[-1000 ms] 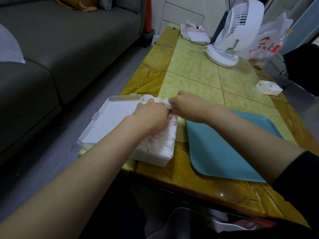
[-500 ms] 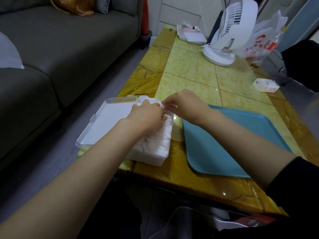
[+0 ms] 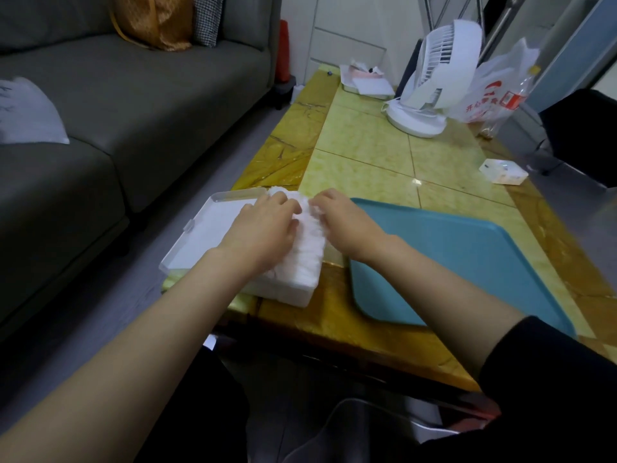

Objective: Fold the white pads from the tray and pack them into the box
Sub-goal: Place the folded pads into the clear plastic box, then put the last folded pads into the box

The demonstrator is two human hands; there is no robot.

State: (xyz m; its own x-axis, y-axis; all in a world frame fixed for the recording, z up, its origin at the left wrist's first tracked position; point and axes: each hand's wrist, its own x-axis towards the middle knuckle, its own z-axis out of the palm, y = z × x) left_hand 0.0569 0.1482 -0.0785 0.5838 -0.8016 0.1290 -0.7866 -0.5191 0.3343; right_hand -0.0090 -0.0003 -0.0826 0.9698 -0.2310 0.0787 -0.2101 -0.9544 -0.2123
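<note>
We find the white pads [image 3: 310, 259] stacked in the box [image 3: 283, 294], just left of the tray [image 3: 467, 262] on the surface [image 3: 367, 145]. The left grip [image 3: 263, 228] curls down over the stack; the right grip [image 3: 347, 222] pinches its far top edge. We advise pressing evenly and tucking the raised far end below the rim, folds aligned.

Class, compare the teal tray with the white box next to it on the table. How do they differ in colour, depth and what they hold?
The tray is teal; the box is white. The tray is shallow and low-rimmed; the box is deeper, its lid lying open beside it. No pads show on the tray; the box is packed with white pads. Both sit on the table.
</note>
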